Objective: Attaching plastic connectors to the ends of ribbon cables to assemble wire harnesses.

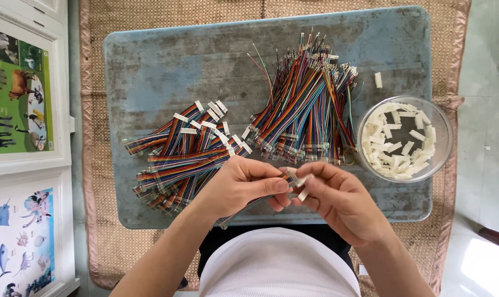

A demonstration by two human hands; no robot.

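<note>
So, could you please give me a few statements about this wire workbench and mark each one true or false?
1. The glass bowl holds white plastic connectors. True.
2. The bowl sits at the left of the blue tabletop. False: it sits at the right.
3. The left hand and right hand meet at a white connector. True.
4. Both wire bundles are plain black. False: the finished pile and the loose pile are multicoloured.
5. One stray connector lies outside the bowl. True.
</note>
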